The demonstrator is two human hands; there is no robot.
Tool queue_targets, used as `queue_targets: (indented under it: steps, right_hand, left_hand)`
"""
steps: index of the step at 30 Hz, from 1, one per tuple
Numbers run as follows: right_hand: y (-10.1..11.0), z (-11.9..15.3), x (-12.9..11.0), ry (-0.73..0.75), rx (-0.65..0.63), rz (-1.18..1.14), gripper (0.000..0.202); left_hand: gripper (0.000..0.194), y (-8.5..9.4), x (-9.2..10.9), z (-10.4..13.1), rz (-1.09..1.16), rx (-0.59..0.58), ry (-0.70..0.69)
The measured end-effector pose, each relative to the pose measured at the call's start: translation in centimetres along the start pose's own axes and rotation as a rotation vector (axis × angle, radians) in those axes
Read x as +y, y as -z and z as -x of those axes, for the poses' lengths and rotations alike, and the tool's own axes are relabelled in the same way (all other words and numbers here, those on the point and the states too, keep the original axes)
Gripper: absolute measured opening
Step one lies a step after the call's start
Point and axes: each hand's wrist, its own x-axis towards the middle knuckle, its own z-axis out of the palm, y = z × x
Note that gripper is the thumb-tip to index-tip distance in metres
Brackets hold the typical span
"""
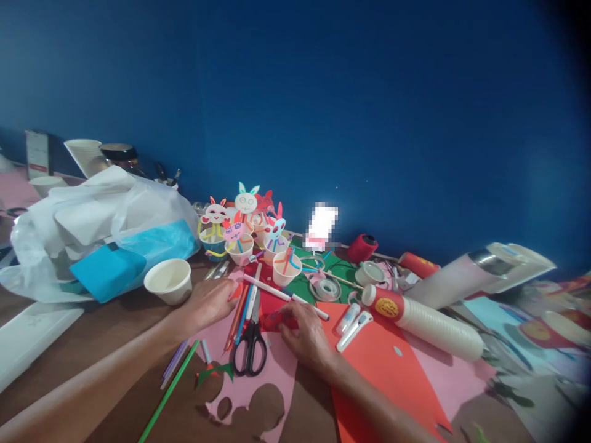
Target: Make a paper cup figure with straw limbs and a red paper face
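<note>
My left hand (pixel 216 301) is over the table beside a white paper cup (pixel 168 280). Its fingers are bent together at a reddish edge, and what they pinch, if anything, is hidden. My right hand (pixel 305 332) rests low over red paper (pixel 273 315), thumb and fingers apart and curved. A white marker (pixel 268 287) and another marker (pixel 311 307) lie just beyond it. Between my hands are black-handled scissors (pixel 250 351) and several coloured pens (pixel 236 317). Pink paper (pixel 277 375) with cut-out holes is underneath.
Paper-cup figures with rabbit-like faces (pixel 246 202) stand behind my hands. A plastic bag (pixel 106 209) fills the left. On the right are orange paper (pixel 383 375), a white cutter (pixel 354 331), a stack of paper cups (pixel 438 323) and tape (pixel 325 288). A blue wall (pixel 369 111) rises behind.
</note>
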Motion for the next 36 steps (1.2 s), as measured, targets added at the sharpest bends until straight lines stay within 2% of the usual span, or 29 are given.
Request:
queue_targets:
  steps: [4, 12, 17, 25, 31, 36]
  right_hand:
    - [0.1, -0.1, -0.1, 0.021, -0.009, 0.009, 0.022]
    - [0.1, 0.0, -0.1, 0.012, 0.002, 0.039, 0.024]
    - [0.0, 0.1, -0.1, -0.009, -0.007, 0.01, 0.024]
    - [0.5, -0.2, -0.6, 0.016, -0.01, -0.017, 0.023]
    - [0.3, -0.1, -0.3, 0.021, 0.044, -0.014, 0.019]
    - [0.4, -0.1, -0.1, 0.032, 0.037, -0.067, 0.022]
  left_hand:
    - [0.02, 0.1, 0.0, 0.1, -0.023, -0.016, -0.026]
    - [0.019, -1.4, -0.5, -0.2, -0.077, 0.023, 0.004]
    - [0.019, -0.5, -0.4, -0.1, -0.062, -0.009, -0.031]
    - [0.014, 0.3, -0.2, 0.1, 0.0, -0.026, -0.011]
    - [0.015, 0.1, -0.6, -0.3, 0.12, 0.004, -0.021]
    - [0.013, 0.6, -0.6, -0.3, 0.281, 0.079, -0.056]
